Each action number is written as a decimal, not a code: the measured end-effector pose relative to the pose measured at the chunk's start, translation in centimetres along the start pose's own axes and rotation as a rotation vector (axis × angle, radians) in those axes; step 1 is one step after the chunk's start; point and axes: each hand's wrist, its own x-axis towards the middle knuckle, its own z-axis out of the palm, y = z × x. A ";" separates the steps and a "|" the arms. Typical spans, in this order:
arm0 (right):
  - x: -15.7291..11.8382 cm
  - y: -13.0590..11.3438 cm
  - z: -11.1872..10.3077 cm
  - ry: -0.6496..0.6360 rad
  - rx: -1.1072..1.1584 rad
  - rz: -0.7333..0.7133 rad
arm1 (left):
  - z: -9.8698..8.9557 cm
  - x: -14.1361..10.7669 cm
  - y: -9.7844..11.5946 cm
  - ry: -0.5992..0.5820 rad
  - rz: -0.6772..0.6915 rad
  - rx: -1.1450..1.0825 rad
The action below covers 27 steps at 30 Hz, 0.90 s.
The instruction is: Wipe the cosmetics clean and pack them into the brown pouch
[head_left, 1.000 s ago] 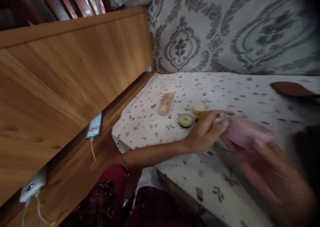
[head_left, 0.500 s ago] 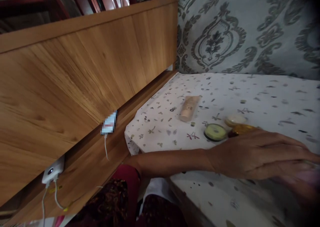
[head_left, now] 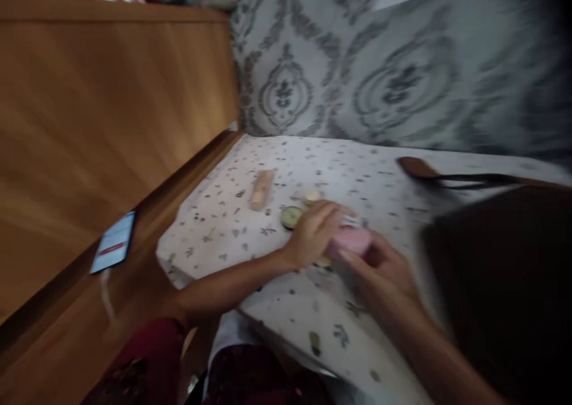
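You have a pink item (head_left: 353, 240) between your two hands, above the counter (head_left: 232, 253) with its printed white cover; blur prevents naming its exact type, and any contents cannot be determined. Your right hand (head_left: 386, 268) grips it from the near right side, thumb along the near face and fingers bent behind. Your left hand (head_left: 313, 233) lies across its left end, palm down, fingers curved toward a whitish part at the top; whether those fingers grip or merely rest cannot be told. Your left forearm crosses the counter's near edge from the lower left; your right forearm rises from the lower right.

Just beside your left hand sits a dark-rimmed round green container (head_left: 292, 217), with a cream round container (head_left: 311, 195) close behind it. Contents of both are indistinct. A beige tube (head_left: 261, 189) lies flat farther left, well apart from your hands.
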 end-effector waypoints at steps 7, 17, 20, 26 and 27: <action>-0.4 -1.0 0.7 0.009 0.333 0.031 | 0.2 -0.4 0.8 -0.028 0.056 -0.005; -0.1 -1.3 0.0 0.101 0.650 0.113 | 1.2 -1.6 0.0 -0.202 0.308 0.292; -0.1 -1.5 -0.1 0.115 0.669 0.121 | 1.2 -1.8 0.0 -0.218 0.348 0.314; -0.1 -1.8 -0.1 0.104 0.651 0.112 | 0.9 -1.4 0.6 -0.161 0.167 0.188; -0.1 -1.7 -0.1 0.101 0.644 0.111 | 0.9 -1.3 0.8 -0.144 0.125 0.150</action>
